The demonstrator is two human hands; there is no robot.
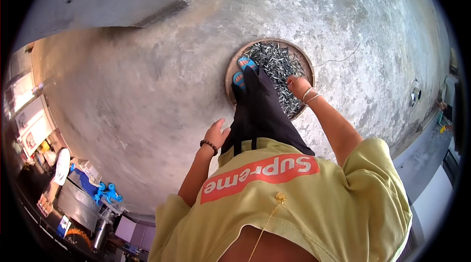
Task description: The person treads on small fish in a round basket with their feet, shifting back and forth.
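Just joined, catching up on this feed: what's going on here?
A person in blue sandals stands at a round tray of what look like small silvery fish on the floor. Their right hand is over the tray, curled; whether it holds anything can't be made out. The left hand is open beside the dark trousers.

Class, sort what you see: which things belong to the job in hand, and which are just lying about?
In the job:
right hand
round tray
what look like small fish

Seemingly just lying about:
white shoe-like thing
bright blue objects
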